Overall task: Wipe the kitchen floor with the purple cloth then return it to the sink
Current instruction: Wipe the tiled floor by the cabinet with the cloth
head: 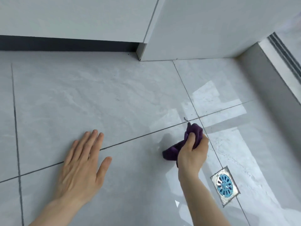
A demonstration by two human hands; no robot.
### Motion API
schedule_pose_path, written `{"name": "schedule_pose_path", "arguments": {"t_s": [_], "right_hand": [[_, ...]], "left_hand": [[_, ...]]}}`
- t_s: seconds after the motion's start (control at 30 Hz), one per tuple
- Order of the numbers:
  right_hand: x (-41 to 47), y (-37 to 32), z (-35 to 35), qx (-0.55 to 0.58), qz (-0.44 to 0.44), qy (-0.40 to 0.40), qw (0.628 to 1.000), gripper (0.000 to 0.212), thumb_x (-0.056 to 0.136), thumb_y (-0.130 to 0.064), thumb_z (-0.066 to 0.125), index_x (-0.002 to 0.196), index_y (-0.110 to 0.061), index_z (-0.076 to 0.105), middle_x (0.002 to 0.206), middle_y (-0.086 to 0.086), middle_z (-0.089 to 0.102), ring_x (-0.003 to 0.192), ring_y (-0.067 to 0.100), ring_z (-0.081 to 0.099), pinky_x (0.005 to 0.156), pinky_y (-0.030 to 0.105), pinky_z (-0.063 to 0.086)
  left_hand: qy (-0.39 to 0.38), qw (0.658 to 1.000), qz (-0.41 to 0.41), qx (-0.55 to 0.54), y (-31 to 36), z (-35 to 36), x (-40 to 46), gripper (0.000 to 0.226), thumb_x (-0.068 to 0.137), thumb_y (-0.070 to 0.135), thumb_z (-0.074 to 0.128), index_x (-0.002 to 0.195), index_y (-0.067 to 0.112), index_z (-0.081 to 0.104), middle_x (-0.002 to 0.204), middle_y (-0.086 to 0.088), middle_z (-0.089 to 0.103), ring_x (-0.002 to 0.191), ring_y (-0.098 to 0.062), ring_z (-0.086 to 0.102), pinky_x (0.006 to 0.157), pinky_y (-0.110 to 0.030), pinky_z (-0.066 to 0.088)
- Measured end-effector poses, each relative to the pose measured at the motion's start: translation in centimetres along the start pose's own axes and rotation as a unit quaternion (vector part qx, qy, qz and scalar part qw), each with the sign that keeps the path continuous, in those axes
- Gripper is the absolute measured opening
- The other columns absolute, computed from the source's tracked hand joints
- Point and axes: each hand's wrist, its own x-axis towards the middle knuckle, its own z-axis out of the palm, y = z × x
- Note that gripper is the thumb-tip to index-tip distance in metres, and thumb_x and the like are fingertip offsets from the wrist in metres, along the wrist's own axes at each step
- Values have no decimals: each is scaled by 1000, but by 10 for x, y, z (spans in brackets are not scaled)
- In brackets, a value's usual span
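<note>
My right hand [193, 150] grips the bunched purple cloth [172, 151] and presses it on the grey tiled kitchen floor [97, 98], just below a crossing of dark grout lines. One end of the cloth pokes out above my fingers, the other trails to the left. My left hand [83, 163] lies flat on the floor to the left, palm down, fingers spread, holding nothing. A small dark speck lies on the tile just above the cloth. The sink is out of view.
A square metal floor drain [224, 185] with a blue strainer sits right of my right forearm. White cabinets [73, 18] with a dark toe-kick run along the top. A raised grey sill and a sliding-door track [283, 51] border the right side.
</note>
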Motion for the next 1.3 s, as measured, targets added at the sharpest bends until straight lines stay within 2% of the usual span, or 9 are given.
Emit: {"name": "schedule_pose_path", "arguments": {"t_s": [0.17,0.33,0.43,0.5,0.63,0.8,0.97,1.17,1.3], "right_hand": [[103,33,12,-91,-35,-55,994,44,96,-50,40,137,-38,51,139,-2,55,128,21,58,110,52,46],[120,40,41,-233,-52,-97,966,54,109,-32,36,159,-15,26,167,13,25,156,31,15,127,46,8],[102,54,58,-273,-86,-79,955,59,106,-41,42,159,-17,28,167,14,27,156,33,16,127,46,9],[-15,63,96,-236,-76,-206,947,58,106,-41,44,158,-19,31,166,12,29,156,32,17,127,45,11],[-42,57,105,-228,-188,-244,923,48,107,-33,44,153,-21,40,165,6,33,156,31,20,126,45,17],[-89,55,97,-206,-251,-295,899,45,105,-33,46,149,-25,45,165,-1,34,156,25,20,126,45,20],[-217,43,90,-167,-344,-419,824,44,105,-35,47,148,-26,48,163,-1,37,157,22,22,128,40,17],[-236,43,62,-157,-362,-464,793,45,107,-37,43,151,-28,45,167,-4,31,159,14,10,129,39,8],[-238,57,28,-141,-406,-518,740,51,108,-42,43,156,-27,36,170,-2,22,159,17,8,128,45,16]], "left_hand": [[-13,1000,10,16,-3,9,1,77,95,55,27,157,9,28,167,-6,27,156,-23,22,125,-51,23],[12,1000,-1,6,4,12,5,77,92,52,32,156,9,31,165,-7,31,154,-26,27,123,-54,26],[2,1000,-2,20,0,0,-5,79,92,54,32,156,8,31,165,-9,31,154,-28,28,122,-55,27],[-15,989,-71,125,-53,-47,-85,80,92,55,33,156,8,30,166,-9,30,154,-27,27,122,-55,27],[-41,991,-67,109,-70,-53,-97,81,92,55,32,157,7,27,166,-8,28,155,-27,25,123,-55,26],[-70,994,-71,40,-62,-44,-86,79,97,59,17,159,11,21,168,-4,23,157,-20,16,126,-50,19],[-29,983,-148,-107,-83,-55,-120,74,97,62,9,161,25,5,170,8,9,156,-3,2,128,-30,-1],[25,982,-113,-150,-58,-55,-82,60,101,40,26,158,22,24,163,16,23,155,-4,16,127,-27,6],[11,987,-101,-126,-57,-57,-104,55,95,31,41,150,28,41,153,17,41,148,-9,33,122,-26,20]]}}
